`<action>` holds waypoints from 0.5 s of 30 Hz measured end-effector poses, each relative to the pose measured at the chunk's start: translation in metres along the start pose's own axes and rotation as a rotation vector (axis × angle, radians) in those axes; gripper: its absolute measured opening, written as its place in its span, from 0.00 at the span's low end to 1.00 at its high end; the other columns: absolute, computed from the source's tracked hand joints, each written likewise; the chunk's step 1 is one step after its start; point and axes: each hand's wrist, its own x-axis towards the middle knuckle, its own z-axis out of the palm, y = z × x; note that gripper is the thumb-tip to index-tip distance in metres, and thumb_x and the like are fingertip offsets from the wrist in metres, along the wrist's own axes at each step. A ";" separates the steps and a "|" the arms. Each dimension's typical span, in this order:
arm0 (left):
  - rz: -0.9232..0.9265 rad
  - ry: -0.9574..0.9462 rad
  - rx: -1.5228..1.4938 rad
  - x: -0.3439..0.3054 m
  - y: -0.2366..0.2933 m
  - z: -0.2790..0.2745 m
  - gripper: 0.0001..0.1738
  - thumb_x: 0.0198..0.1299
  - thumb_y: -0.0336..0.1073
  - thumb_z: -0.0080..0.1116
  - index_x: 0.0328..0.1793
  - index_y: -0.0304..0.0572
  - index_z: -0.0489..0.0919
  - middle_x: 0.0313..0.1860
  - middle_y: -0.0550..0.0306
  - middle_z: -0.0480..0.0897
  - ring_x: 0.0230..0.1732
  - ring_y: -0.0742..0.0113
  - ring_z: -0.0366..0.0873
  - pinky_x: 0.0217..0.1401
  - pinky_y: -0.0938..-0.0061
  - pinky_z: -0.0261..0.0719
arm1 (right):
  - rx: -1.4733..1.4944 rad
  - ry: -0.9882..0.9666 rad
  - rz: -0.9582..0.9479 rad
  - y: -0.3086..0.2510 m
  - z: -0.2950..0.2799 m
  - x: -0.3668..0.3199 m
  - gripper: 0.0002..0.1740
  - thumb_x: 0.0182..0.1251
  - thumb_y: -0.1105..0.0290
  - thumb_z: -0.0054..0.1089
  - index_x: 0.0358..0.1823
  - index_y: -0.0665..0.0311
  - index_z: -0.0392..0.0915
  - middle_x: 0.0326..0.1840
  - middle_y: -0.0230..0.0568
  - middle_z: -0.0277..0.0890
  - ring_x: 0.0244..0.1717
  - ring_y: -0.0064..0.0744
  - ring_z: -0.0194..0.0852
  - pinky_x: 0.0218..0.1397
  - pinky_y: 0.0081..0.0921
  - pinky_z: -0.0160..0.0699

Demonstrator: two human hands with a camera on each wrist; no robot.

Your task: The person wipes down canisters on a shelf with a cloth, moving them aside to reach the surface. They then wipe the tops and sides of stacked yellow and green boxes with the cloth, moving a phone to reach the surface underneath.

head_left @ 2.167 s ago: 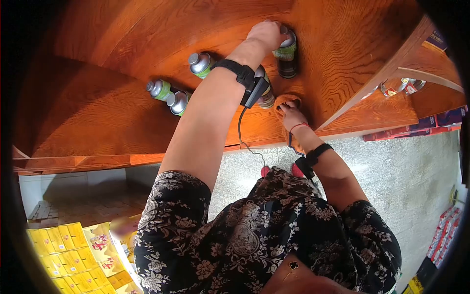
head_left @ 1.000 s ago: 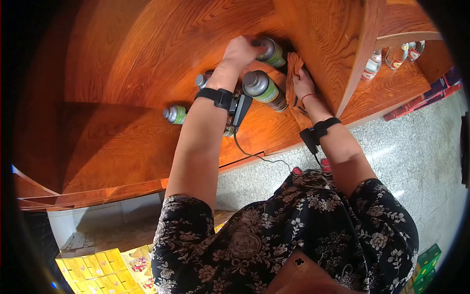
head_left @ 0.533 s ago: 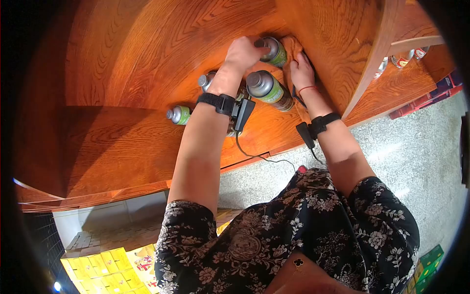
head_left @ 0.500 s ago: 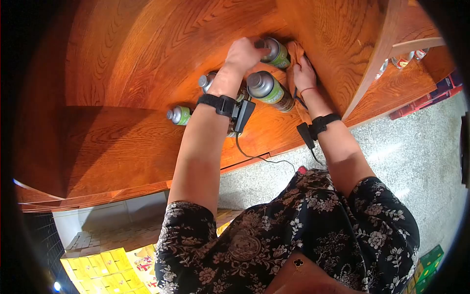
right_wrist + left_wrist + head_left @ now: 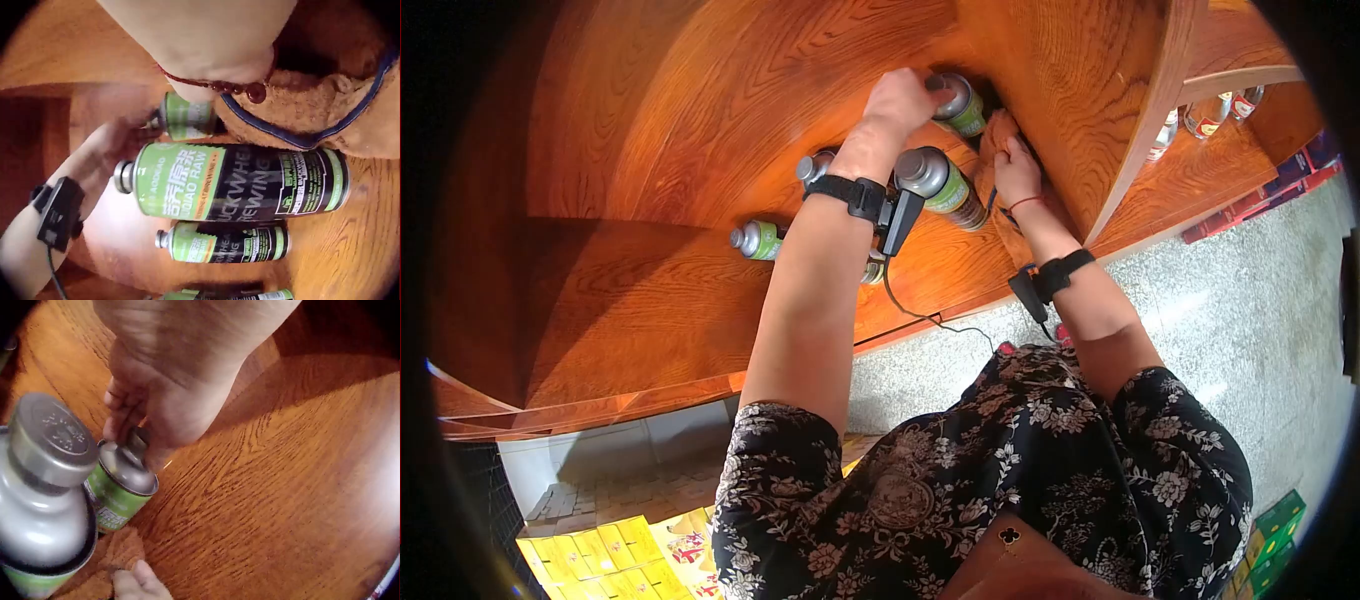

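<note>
In the head view my left hand reaches over the shelf and grips the neck of a metal bottle with a green label, near the back corner. The left wrist view shows its fingers around that bottle's cap. My right hand holds an orange cloth against the wooden surface, between the bottles and the right side panel. A blue-edged part of the cloth hangs out in the right wrist view. Close in front stands a second bottle of the same kind, touched by neither hand.
More green-labelled bottles, such as one at the left, stand partly behind my left forearm. The wooden side panel rises at the right; beyond it are clear glass bottles. A cable hangs from the left wrist camera.
My right hand has moved the cloth from the shelf's front to beside the rear bottle, then slightly back towards me. My left hand stays on that bottle, which stands a little further left.
</note>
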 end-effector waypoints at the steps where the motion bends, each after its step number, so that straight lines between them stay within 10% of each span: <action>1: 0.047 0.023 0.024 0.002 -0.002 0.002 0.29 0.51 0.55 0.64 0.54 0.43 0.81 0.46 0.40 0.83 0.51 0.47 0.80 0.54 0.62 0.76 | -0.001 0.000 0.005 -0.015 -0.006 -0.006 0.24 0.65 0.64 0.47 0.61 0.67 0.68 0.63 0.58 0.67 0.65 0.54 0.63 0.68 0.36 0.62; 4: 0.068 0.004 0.047 0.001 0.009 -0.002 0.30 0.51 0.56 0.63 0.54 0.44 0.81 0.46 0.40 0.83 0.51 0.47 0.80 0.54 0.62 0.76 | 0.092 0.144 -0.362 -0.044 -0.019 -0.013 0.22 0.66 0.67 0.47 0.60 0.68 0.67 0.67 0.58 0.63 0.64 0.56 0.64 0.67 0.37 0.63; 15: 0.112 0.001 0.080 0.025 0.022 0.007 0.28 0.54 0.54 0.62 0.54 0.43 0.81 0.49 0.44 0.82 0.55 0.50 0.78 0.58 0.63 0.74 | -0.330 -0.345 0.161 0.025 -0.005 -0.020 0.26 0.66 0.61 0.49 0.62 0.66 0.68 0.67 0.56 0.64 0.65 0.53 0.63 0.66 0.39 0.64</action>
